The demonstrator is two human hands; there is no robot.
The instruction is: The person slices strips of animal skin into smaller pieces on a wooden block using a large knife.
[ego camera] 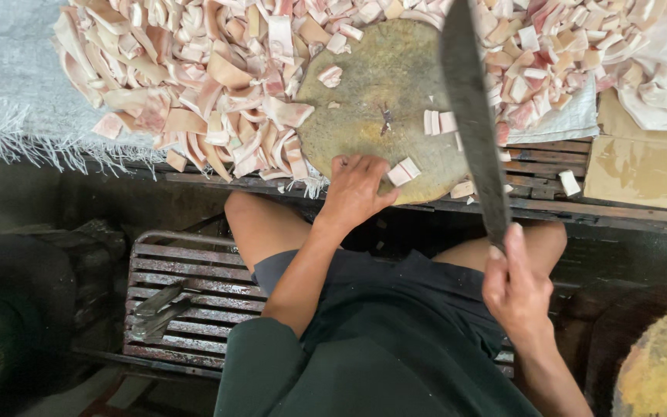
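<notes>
Right grip (515, 282) clasps cleaver (472, 116), blade pointing away.

Single head-worn view, looking steeply down, seemingly close over the chopping block (384, 108).

I count one round chopping block (380, 108), one long knife (472, 116), my two hands, two spare blades (160, 309) on the bench, and cut meat pieces (218, 85) beyond counting.
</notes>
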